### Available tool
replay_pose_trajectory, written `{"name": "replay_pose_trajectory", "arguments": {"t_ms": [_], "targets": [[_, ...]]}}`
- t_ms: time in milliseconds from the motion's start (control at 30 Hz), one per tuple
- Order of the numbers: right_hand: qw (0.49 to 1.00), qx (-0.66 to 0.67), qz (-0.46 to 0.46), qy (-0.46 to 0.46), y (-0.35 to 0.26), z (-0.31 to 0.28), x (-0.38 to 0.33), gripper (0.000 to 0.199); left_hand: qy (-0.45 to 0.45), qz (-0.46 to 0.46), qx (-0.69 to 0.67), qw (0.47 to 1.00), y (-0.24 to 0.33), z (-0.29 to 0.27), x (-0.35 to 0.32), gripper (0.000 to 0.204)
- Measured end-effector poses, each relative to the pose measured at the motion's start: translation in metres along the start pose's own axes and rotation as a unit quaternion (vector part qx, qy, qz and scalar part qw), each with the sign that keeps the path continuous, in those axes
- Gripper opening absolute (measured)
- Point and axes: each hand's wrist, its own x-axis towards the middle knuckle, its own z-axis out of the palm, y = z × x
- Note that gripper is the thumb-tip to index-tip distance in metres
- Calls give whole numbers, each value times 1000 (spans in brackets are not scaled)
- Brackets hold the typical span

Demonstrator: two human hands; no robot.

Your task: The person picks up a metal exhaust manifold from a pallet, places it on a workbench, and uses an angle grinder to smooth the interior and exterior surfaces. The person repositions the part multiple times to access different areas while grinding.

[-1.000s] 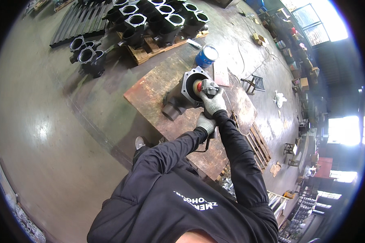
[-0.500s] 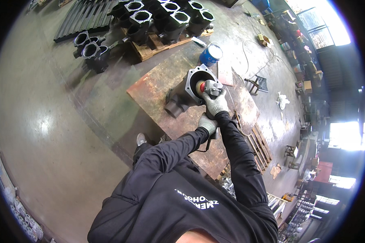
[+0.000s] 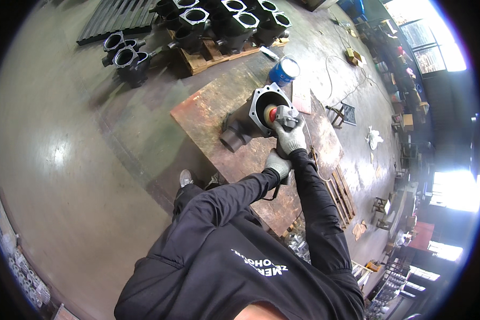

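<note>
On a rust-stained metal work table (image 3: 208, 114) lies a dark cast-metal pipe body (image 3: 244, 118), its pale bolt flange and wide round mouth facing right. A side outlet points toward me. My right hand (image 3: 292, 140), in a grey glove, is closed around the head of an angle grinder (image 3: 287, 116). The grinder's round disc, with a red centre, sits inside the casting's mouth. Lower down, my gloved left hand (image 3: 278, 164) is closed around the grinder's rear body, which it mostly hides. A dark cord hangs below that hand.
Behind the casting stands a blue can (image 3: 284, 72) with a pale lid. Several similar castings (image 3: 194, 32) stand on a wooden pallet (image 3: 202, 64) at the far side. More castings (image 3: 127, 60) rest on the floor. Slatted wood (image 3: 340, 194) borders the table's right side.
The whole view has shifted slightly, so the table and castings appear a little farther right. Both hands keep their hold on the grinder, its disc still inside the casting's mouth.
</note>
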Motion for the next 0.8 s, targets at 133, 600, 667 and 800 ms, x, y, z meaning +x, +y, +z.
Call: {"name": "replay_pose_trajectory", "arguments": {"t_ms": [133, 600, 667, 800], "targets": [[1000, 2, 1, -19, 2, 2, -4, 107, 34, 1, 74, 997, -12, -2, -3, 68], [999, -33, -10, -10, -3, -10, 4, 99, 15, 18, -12, 1000, -4, 13, 0, 68], [999, -31, 11, -30, -3, -3, 0, 109, -1, 9, -39, 999, -12, 9, 2, 69], [999, -30, -21, -22, -7, -4, -4, 105, 14, 23, -58, 998, -23, 10, 5, 71]]}}
